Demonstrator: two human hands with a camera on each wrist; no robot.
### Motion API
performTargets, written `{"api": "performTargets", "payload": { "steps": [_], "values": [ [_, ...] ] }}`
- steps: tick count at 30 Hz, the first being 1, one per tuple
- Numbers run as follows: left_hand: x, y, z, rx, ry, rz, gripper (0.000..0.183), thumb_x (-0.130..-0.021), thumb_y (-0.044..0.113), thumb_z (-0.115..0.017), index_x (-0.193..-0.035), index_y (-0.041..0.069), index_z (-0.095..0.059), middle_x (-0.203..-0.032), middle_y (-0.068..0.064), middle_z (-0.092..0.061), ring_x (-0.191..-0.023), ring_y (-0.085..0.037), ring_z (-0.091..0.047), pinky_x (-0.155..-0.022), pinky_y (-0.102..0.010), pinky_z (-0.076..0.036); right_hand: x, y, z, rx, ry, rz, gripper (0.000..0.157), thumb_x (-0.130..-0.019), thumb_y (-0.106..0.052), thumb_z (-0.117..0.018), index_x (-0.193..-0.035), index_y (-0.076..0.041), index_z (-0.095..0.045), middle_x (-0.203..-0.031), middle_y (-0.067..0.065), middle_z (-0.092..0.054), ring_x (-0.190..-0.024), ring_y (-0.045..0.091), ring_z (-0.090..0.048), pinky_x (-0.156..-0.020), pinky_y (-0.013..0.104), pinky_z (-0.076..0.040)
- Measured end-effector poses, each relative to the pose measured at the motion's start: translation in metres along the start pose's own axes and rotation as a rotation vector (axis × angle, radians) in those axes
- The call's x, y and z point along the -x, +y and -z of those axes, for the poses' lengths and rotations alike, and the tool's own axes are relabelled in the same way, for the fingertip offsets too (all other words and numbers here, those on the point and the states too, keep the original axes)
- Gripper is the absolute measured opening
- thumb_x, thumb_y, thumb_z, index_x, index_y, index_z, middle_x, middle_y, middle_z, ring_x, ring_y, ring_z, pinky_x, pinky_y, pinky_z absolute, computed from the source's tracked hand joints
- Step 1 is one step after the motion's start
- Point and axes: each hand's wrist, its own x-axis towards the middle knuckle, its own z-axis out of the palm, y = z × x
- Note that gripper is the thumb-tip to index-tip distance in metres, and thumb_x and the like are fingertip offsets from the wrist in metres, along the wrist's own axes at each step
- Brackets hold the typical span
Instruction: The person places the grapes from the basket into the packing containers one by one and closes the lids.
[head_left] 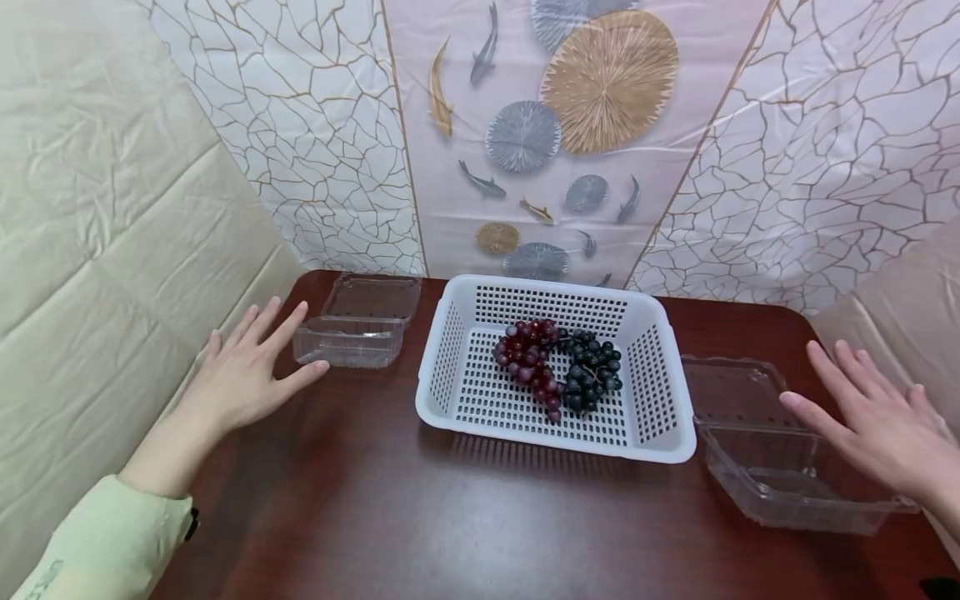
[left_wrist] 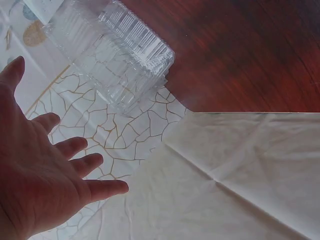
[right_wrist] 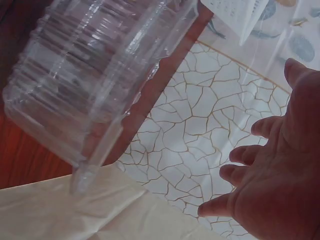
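In the head view my left hand (head_left: 242,372) is spread with straight fingers and holds nothing. It is nearest to a small clear plastic clamshell box (head_left: 352,340), whose lid lies back toward the wall. My right hand (head_left: 881,417) is likewise spread and bare, over the right side of a larger clear clamshell box (head_left: 795,492) with its lid folded back. Between the boxes stands a white plastic basket (head_left: 555,446). Inside it lie a bunch of red grapes (head_left: 528,358) and a bunch of black grapes (head_left: 590,371), side by side.
All of this stands on a dark red-brown wooden table (head_left: 450,533). A patterned cloth (head_left: 337,150) with fish and round leaves hangs behind the table's far edge. Beige cloth (head_left: 97,250) walls in the left side, and similar cloth the right.
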Motion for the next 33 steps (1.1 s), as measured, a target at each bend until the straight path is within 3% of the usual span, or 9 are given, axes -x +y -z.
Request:
{"api": "performTargets", "payload": {
  "steps": [13, 27, 33],
  "values": [
    [-0.016, -0.003, 0.011, -0.006, -0.046, -0.002, 0.098, -0.101, 0.074, -0.052, -0.174, 0.023, -0.01, -0.177, -0.023, -0.011, -0.16, -0.052, -0.01, -0.116, -0.089, -0.011, -0.013, -0.021, 0.007, -0.009, 0.008, 0.041, 0.093, -0.109, -0.047, -0.058, -0.172, -0.012, 0.0, -0.173, 0.031, 0.007, -0.161, 0.044, 0.016, -0.115, 0.08, 0.025],
    [-0.038, -0.008, 0.028, 0.022, -0.12, 0.017, 0.097, -0.102, 0.075, -0.049, -0.173, 0.019, -0.013, -0.176, -0.027, -0.009, -0.161, -0.052, -0.008, -0.118, -0.088, -0.006, -0.027, -0.048, 0.017, 0.0, -0.018, 0.104, 0.091, -0.11, -0.046, -0.058, -0.172, -0.01, -0.002, -0.174, 0.03, 0.006, -0.161, 0.046, 0.013, -0.114, 0.08, 0.026],
    [-0.048, -0.011, 0.029, 0.039, -0.159, 0.018, 0.095, -0.105, 0.073, -0.044, -0.173, 0.015, -0.011, -0.175, -0.031, -0.009, -0.158, -0.058, -0.011, -0.118, -0.088, -0.01, -0.033, -0.057, 0.016, -0.004, -0.032, 0.132, 0.094, -0.108, -0.047, -0.061, -0.172, -0.012, -0.002, -0.174, 0.029, 0.005, -0.16, 0.051, 0.01, -0.115, 0.08, 0.023]
  ]
}}
